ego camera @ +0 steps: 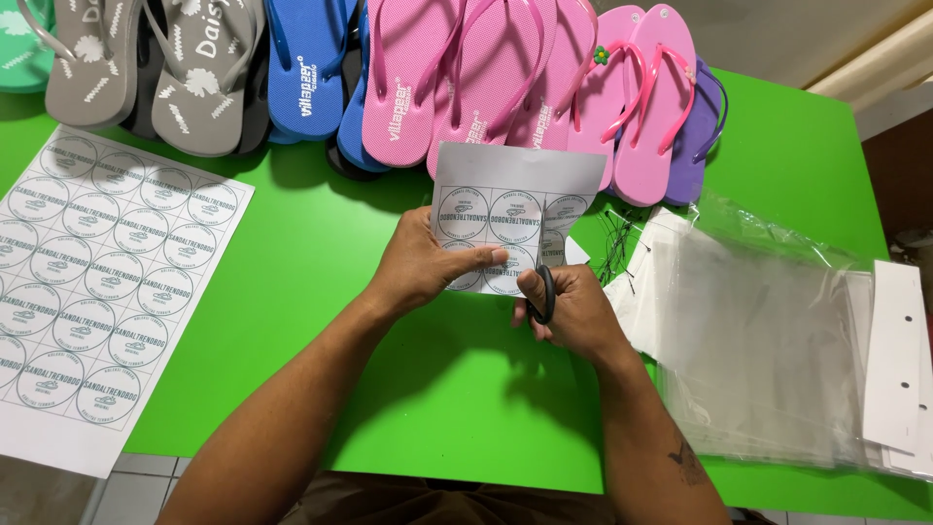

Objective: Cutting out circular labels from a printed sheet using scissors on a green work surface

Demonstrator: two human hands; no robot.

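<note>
The left hand (423, 267) pinches a small sheet of round labels (505, 219) over the middle of the green table (321, 292), thumb pressed on its front and fingers curled behind it, so the hand is closed on the paper. Just beside it, the right hand (573, 311) is wrapped around black-handled scissors (544, 295), fingers through the loops; the blades are hidden behind the sheet and hand, so how far they gape cannot be told. The two hands sit close together, nearly touching.

To the person's right lies a stack of clear plastic bags (758, 340), empty as far as can be seen, with white card strips (894, 355) at the edge of view, partly cut off. Thin black ties (614, 243) lie between bags and sheet. To the left rests a large full sheet of round labels (92, 282), its edge cut off.

Along the far side lie flip-flops: grey ones (155, 68), blue ones (311, 68), pink ones (505, 78), and a purple one (698, 146) mostly hidden.
</note>
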